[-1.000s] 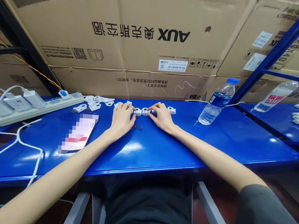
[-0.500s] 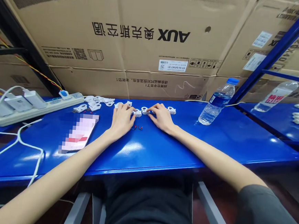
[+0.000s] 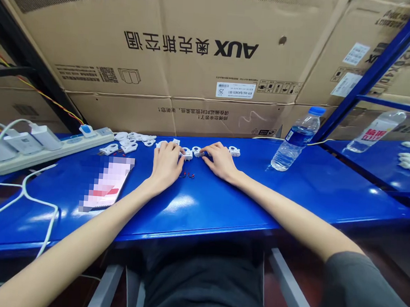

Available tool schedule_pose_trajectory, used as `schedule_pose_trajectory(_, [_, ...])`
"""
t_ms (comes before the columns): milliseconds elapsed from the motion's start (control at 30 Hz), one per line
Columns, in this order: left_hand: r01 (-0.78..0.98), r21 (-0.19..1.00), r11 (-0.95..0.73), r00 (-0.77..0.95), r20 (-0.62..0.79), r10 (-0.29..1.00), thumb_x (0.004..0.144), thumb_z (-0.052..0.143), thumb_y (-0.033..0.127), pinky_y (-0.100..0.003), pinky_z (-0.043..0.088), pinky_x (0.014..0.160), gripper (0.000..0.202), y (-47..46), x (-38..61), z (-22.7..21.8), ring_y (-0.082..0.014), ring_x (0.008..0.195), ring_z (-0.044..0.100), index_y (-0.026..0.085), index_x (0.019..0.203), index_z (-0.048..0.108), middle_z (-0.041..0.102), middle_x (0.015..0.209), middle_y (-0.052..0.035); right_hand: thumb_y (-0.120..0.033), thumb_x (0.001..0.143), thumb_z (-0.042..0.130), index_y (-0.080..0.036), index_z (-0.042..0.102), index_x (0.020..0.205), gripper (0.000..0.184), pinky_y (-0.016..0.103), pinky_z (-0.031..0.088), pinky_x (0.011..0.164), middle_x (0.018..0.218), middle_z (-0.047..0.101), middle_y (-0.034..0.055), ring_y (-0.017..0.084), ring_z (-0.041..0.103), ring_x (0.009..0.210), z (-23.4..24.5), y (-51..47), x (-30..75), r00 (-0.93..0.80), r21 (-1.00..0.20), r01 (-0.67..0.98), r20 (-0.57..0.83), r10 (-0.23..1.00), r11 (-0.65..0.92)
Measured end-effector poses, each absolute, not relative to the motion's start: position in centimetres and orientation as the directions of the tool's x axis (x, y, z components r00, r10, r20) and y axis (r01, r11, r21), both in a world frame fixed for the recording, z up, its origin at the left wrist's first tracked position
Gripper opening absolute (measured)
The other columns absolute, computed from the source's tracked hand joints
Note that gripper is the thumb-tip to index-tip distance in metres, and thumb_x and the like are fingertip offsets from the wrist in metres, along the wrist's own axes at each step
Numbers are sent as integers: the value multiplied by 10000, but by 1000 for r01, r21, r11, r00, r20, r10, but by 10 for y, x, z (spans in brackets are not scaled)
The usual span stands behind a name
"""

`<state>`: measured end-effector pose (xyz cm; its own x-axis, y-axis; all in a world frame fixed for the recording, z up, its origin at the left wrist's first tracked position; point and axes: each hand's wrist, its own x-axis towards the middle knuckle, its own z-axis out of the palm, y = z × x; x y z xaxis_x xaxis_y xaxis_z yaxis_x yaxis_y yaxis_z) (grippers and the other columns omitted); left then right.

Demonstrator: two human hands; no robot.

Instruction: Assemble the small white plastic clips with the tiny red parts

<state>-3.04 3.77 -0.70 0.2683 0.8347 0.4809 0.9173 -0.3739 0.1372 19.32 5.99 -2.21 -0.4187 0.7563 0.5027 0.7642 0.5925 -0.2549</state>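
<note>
Several white plugs with ring-shaped pulls stand in a row toward the back of the blue table. My left hand [image 3: 166, 164] reaches over the left of the row, fingers bent, gripping a white plug [image 3: 187, 154] with its prongs down by the thumb. The fingers partly cover other plugs there. My right hand [image 3: 219, 161] pinches the edge of another white plug [image 3: 196, 151] between thumb and fingertips. To the right of that hand stands one more plug [image 3: 234, 151]. Small red-and-dark pieces [image 3: 189, 175] lie in front of the row, too small to make out.
A pile of white plugs [image 3: 130, 140] lies at the back left, near a power strip [image 3: 67, 143] with chargers and white cables. A phone [image 3: 108, 186] rests left of my arm. A water bottle [image 3: 294, 139] stands at right. Behind is a large cardboard box [image 3: 194, 20].
Both hands keep almost the same place and pose at the row of plugs. The whole view shifts very slightly.
</note>
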Motion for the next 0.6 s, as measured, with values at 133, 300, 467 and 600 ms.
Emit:
schedule_pose_trajectory(133, [921,152,-360,246,489,837,996,514,261,-506,438,980,204,35,-28,-5,-374,1222,558,183,1081,683,696,1210,-139,-207,993,612,-199,728,1190,229,438,485,968,1195,775,75,299,584,1155,-21,60,193,-415,-252,771,496,763,584])
schedule_pose_trajectory(300, [912,156,-381,259,502,825,998,517,260,-511,439,978,202,33,-27,-5,-372,1205,564,177,1075,685,690,1194,-146,-208,993,618,-197,724,1176,212,434,486,971,1195,771,78,299,584,1150,-22,60,194,-406,-248,778,502,764,577])
schedule_pose_trajectory(467, [905,173,-389,254,515,819,985,542,267,-522,452,970,184,34,-27,-6,-375,1192,565,189,1055,693,698,1182,-144,-234,988,646,-191,717,1162,192,422,479,975,1192,764,79,294,578,1149,-25,61,194,-406,-242,776,516,754,583])
schedule_pose_trajectory(600, [902,175,-395,256,520,815,982,547,265,-525,454,971,182,35,-27,-7,-375,1189,568,191,1057,694,694,1182,-141,-230,988,642,-206,712,1142,171,417,475,968,1167,760,84,288,578,1124,-25,61,194,-397,-242,780,521,756,577])
